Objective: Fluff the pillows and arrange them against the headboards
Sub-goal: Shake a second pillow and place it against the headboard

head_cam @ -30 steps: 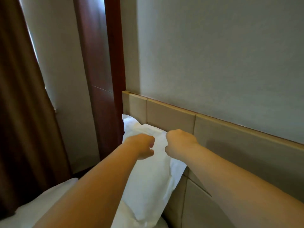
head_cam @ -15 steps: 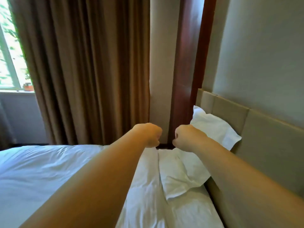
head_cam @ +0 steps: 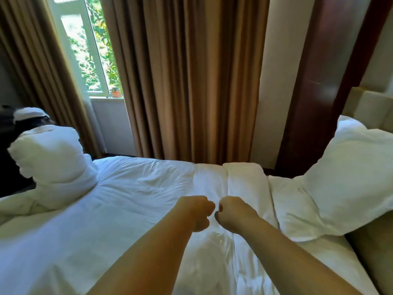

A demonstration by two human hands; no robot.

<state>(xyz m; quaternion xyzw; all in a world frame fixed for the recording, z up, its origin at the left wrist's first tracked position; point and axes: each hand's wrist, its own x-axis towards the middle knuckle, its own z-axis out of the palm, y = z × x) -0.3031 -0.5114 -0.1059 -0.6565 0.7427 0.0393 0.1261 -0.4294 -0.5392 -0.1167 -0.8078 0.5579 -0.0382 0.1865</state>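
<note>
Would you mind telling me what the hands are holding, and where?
Nothing visible: left hand and right hand are closed fists above the duvet, apart from both pillows.

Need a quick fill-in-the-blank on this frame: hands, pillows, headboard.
1. Both hands, left hand and right hand, are closed into ____.
2. The plump white pillow on the right leans against the beige padded ____.
3. The crumpled white pillow sits at the bed's ____ side.
4. The tan curtains hang beside a ____.

Answers: fists; headboard; left; window

Left hand [head_cam: 197, 211], right hand [head_cam: 231, 211]: empty fists.
</note>
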